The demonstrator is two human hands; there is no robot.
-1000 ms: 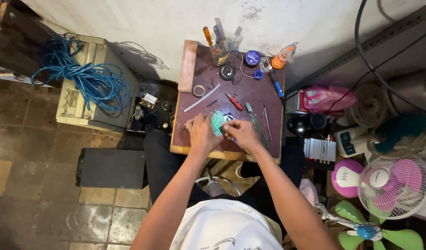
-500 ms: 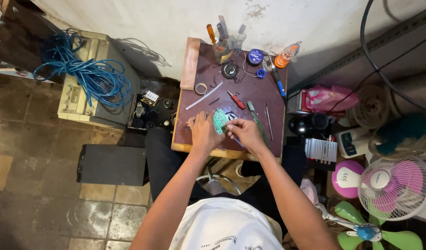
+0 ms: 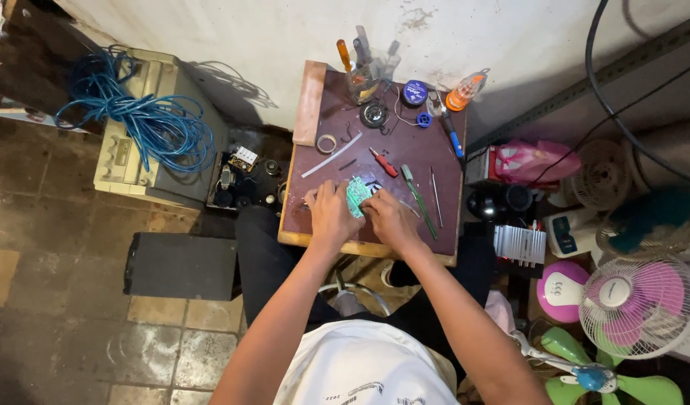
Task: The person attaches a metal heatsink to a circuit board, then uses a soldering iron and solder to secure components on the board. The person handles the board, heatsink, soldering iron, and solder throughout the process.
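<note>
On the table [image 3: 435, 161] — both hands, left hand [image 3: 328, 214] and right hand [image 3: 386, 217], grip a green circuit board [image 3: 355, 195].

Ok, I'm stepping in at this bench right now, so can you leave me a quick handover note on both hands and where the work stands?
Left hand: fingers pressed on the small green circuit board, steadying it on the dark red wooden tabletop.
Right hand: at the board's right edge, fingers closed; whether it holds a thin tool I cannot tell.
Nearby: red-handled screwdriver, green-handled tool, white strip, tape ring, all lying loose.
Done: board is laid out and held.
Left: the board work itself; nothing looks finished.
</note>
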